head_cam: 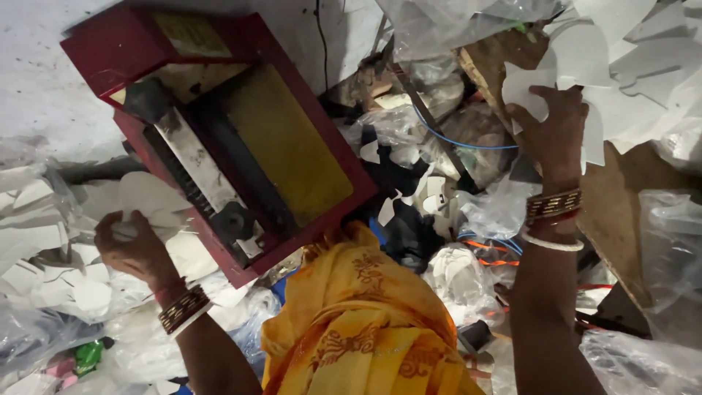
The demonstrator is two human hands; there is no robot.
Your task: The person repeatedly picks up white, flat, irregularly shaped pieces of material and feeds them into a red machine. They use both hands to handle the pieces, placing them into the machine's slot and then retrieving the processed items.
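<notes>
white card cutouts (pixel 585 51) | r hand (pixel 553 128) grips | l hand (pixel 131 245) grips cutout (pixel 150 201)

A rectangular yellow label (pixel 191 34) sits on the dark red machine top at the upper left of the frame. Clear crumpled plastic bags (pixel 673 256) lie at the right edge, another clear bag (pixel 446 25) at top centre.

Fingertips of both hands hidden.
</notes>
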